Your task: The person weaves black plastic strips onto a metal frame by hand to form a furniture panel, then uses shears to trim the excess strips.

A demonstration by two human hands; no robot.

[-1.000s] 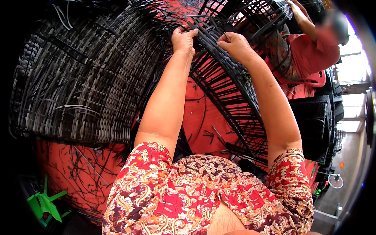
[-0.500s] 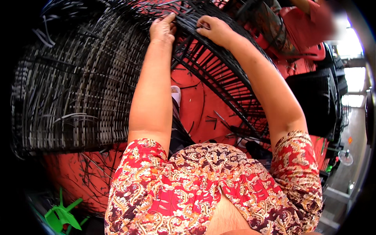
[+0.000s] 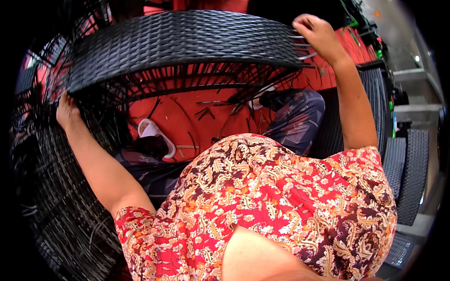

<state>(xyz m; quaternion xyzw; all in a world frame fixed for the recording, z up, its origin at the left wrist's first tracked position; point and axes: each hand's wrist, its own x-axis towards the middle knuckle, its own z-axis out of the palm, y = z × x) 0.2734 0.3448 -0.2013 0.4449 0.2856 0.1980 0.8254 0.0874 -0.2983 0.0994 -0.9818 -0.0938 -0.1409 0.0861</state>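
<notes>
Both hands gripped the frame (image 3: 183, 44): left hand (image 3: 68, 111) at its left end, right hand (image 3: 315, 29) at its right; loose strands (image 3: 304, 47) there could snag her fingers.

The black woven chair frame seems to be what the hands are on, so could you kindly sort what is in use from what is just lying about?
In use:
- black woven frame
- left hand, gripping its left edge
- right hand, at the loose strand ends

Lying about:
- white slipper
- cut strand scraps on the red floor
- stacked woven pieces at right
</notes>
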